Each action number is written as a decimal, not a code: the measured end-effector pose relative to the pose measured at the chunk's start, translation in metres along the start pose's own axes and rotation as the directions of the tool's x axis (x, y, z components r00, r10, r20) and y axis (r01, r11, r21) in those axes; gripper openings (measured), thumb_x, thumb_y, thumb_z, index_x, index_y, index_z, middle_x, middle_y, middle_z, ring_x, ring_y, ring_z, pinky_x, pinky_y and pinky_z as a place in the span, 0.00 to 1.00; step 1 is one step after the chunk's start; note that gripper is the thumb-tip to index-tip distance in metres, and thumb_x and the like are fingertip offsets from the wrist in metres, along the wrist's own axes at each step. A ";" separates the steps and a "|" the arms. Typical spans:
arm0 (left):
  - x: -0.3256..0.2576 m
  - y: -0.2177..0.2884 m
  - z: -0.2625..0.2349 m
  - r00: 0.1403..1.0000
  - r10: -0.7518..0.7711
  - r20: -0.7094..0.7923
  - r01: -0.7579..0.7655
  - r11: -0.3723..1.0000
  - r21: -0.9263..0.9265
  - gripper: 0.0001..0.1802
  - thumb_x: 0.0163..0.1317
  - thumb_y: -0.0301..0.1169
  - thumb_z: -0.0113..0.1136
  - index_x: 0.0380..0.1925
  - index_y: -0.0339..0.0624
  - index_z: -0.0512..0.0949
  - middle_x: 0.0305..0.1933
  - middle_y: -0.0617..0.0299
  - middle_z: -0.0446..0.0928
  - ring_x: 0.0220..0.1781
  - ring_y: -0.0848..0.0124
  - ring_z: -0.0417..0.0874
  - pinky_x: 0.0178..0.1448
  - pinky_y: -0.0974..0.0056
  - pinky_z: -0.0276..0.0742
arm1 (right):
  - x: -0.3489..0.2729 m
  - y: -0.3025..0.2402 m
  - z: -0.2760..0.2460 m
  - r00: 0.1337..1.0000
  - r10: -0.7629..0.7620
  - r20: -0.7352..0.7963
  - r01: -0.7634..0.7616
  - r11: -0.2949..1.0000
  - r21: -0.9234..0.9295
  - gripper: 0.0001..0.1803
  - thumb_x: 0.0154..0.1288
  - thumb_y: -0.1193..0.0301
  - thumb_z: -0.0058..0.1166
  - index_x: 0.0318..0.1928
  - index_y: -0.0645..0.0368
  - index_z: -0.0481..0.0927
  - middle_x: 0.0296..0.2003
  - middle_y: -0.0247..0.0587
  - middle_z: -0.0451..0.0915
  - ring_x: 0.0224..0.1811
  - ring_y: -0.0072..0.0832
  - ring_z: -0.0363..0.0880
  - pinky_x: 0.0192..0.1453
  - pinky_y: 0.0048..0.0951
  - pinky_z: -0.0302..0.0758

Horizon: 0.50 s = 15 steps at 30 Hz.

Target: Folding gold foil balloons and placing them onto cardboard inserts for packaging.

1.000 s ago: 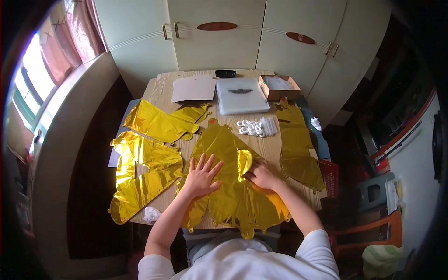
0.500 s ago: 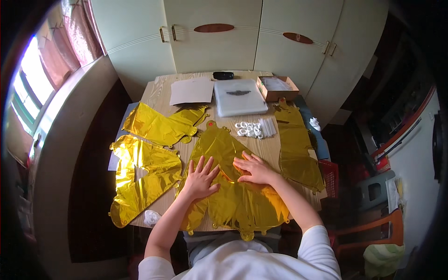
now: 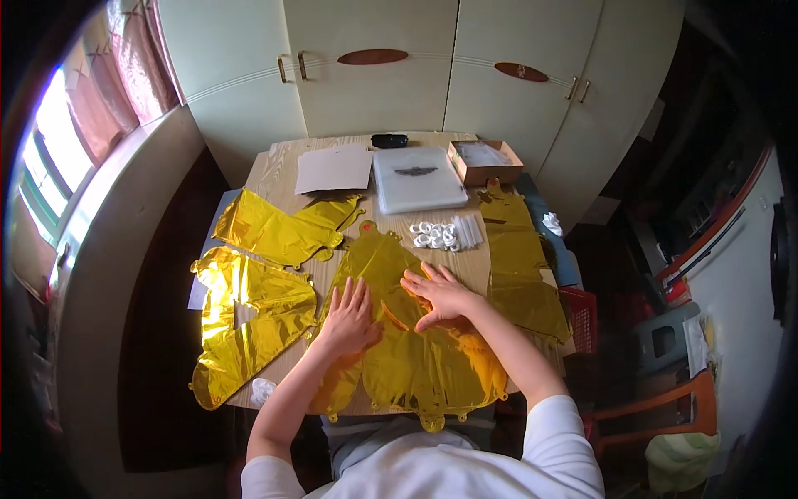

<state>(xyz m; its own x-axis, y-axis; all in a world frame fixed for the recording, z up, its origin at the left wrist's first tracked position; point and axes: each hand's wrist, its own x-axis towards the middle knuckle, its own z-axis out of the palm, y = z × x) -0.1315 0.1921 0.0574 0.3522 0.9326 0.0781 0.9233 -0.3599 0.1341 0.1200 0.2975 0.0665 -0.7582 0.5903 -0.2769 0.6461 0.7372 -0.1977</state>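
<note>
Head view: we have the large gold foil piece (image 3: 407,353) on the near middle of the worktop (image 3: 467,268), its near edge hanging over, directly beneath both hands. Our left grip (image 3: 347,320) rests on its left side, fingers stretched out flat; our right grip (image 3: 440,297) touches it right of centre — fingers spread wide. Beyond the right one sit white rings (image 3: 436,235) — clear tubes (image 3: 469,231) just beside them.

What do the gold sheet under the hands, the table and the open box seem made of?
Gold sheet: probably metallised plastic foil, glossy, judging by its creases and reflections.
Table: wood or wood-look laminate, fairly matt; its pale top shows grain.
Open box: likely cardboard, matt, with tan walls.
</note>
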 end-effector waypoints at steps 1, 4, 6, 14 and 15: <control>0.006 0.005 -0.007 0.999 0.037 -0.030 -0.036 0.999 0.036 0.41 0.67 0.54 0.47 0.70 0.34 0.58 0.78 0.48 0.50 0.80 0.48 0.44 0.79 0.42 0.38 | 0.000 0.002 0.001 1.000 0.005 0.001 -0.005 1.000 0.002 0.68 0.39 0.26 0.58 0.77 0.42 0.45 0.78 0.32 0.41 0.80 0.46 0.30 0.80 0.53 0.32; 0.020 0.027 -0.020 0.976 0.217 0.007 -0.216 0.975 -0.060 0.32 0.70 0.46 0.48 0.69 0.42 0.63 0.75 0.54 0.58 0.79 0.56 0.51 0.79 0.44 0.43 | -0.002 -0.003 -0.004 0.999 0.022 0.033 -0.022 1.000 -0.018 0.68 0.40 0.27 0.59 0.77 0.40 0.43 0.78 0.31 0.40 0.80 0.45 0.29 0.80 0.54 0.30; 0.032 0.034 -0.014 0.911 0.378 0.166 -0.353 0.922 -0.162 0.29 0.70 0.43 0.49 0.68 0.48 0.66 0.74 0.58 0.62 0.78 0.60 0.54 0.78 0.45 0.46 | 0.001 -0.002 0.001 0.999 0.023 0.023 -0.022 0.999 -0.033 0.68 0.40 0.28 0.60 0.77 0.39 0.42 0.78 0.30 0.40 0.80 0.44 0.29 0.79 0.56 0.28; 0.043 0.027 0.007 0.939 0.333 0.087 -0.314 0.933 -0.177 0.27 0.71 0.45 0.47 0.70 0.59 0.65 0.76 0.64 0.59 0.80 0.63 0.51 0.78 0.42 0.45 | -0.002 -0.008 -0.009 0.999 0.043 0.031 -0.040 0.996 -0.085 0.71 0.40 0.27 0.59 0.77 0.46 0.38 0.78 0.31 0.40 0.80 0.44 0.25 0.78 0.61 0.24; 0.042 0.027 0.006 0.936 0.336 0.104 -0.321 0.937 -0.137 0.27 0.71 0.46 0.47 0.70 0.60 0.65 0.77 0.64 0.57 0.80 0.62 0.50 0.78 0.42 0.44 | -0.003 -0.009 -0.011 0.999 0.045 0.030 -0.042 0.996 -0.077 0.72 0.40 0.27 0.59 0.77 0.47 0.38 0.78 0.31 0.40 0.80 0.44 0.25 0.78 0.61 0.24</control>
<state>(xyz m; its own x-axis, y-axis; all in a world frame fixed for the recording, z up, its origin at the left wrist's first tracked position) -0.0910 0.2218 0.0587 0.6556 0.7549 0.0156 0.7313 -0.6400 0.2357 0.1154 0.2925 0.0795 -0.7257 0.6126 -0.3131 0.6689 0.7348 -0.1127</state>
